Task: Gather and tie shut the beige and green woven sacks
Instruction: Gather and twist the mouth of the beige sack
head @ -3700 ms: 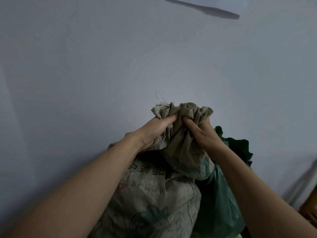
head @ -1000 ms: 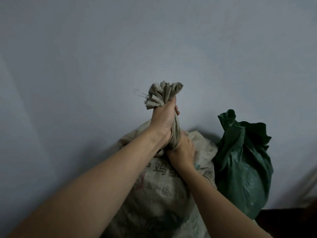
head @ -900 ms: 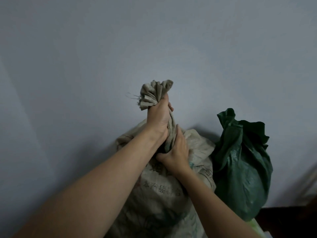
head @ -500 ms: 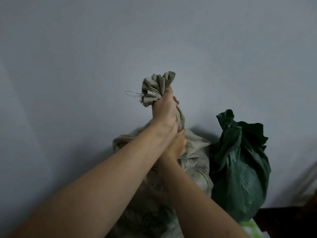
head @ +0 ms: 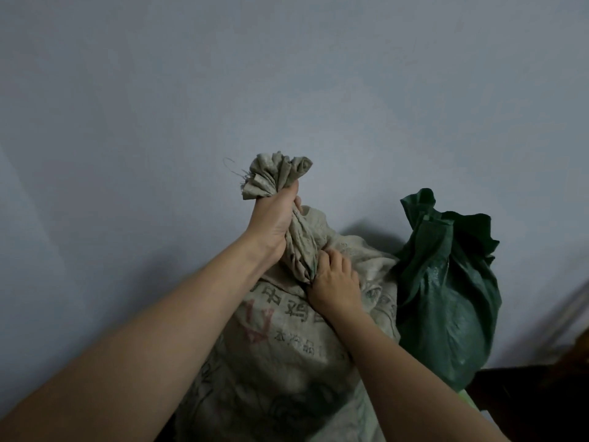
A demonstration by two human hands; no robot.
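My right hand (head: pixel 334 279) has slid out from behind the left wrist since half a second ago, and now it sits to the right of the twisted neck (head: pixel 299 247), down at its base. Its fingers are curled into the cloth of the beige sack (head: pixel 287 362), thumb side against the twist. My left hand (head: pixel 275 224) is fisted tight around the neck higher up. The ruffled mouth of the sack fans out above that fist, with a few loose threads trailing to the left. The beige sack stands near me, centre, bulging, printed characters on its front, with the pale wall (head: pixel 191 90) behind. The green sack (head: pixel 446 298) stands right up against it on the right, its top loosely bunched.
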